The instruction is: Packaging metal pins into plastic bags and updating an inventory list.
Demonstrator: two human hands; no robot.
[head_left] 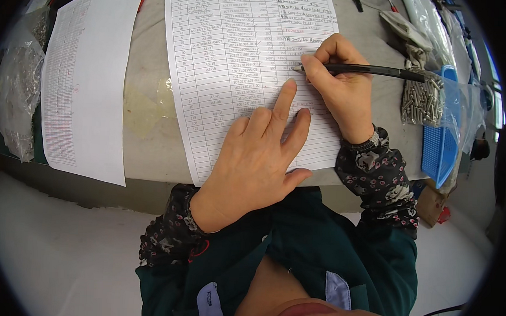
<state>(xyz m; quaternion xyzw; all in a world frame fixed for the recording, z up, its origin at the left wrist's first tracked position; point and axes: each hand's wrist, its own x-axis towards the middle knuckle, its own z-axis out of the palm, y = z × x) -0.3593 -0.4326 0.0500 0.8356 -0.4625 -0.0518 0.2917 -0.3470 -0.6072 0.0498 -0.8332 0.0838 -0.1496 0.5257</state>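
Note:
A black pen (381,71) is gripped in my right hand (346,88), its tip on or just above a row of the printed table sheet (210,108). My left hand (253,152) lies on the lower part of that sheet, fingers spread, with the index finger stretched up toward the pen tip. Handwritten notes fill the sheet's upper right columns. Both wrists are covered by dark flowered sleeves.
A second printed sheet (95,94) lies to the left, beside clear plastic bags (19,91). On the right are a heap of small metal pins (422,100), a blue plastic basket (438,152) and more plastic bags. A dark pen (357,1) lies at the far edge.

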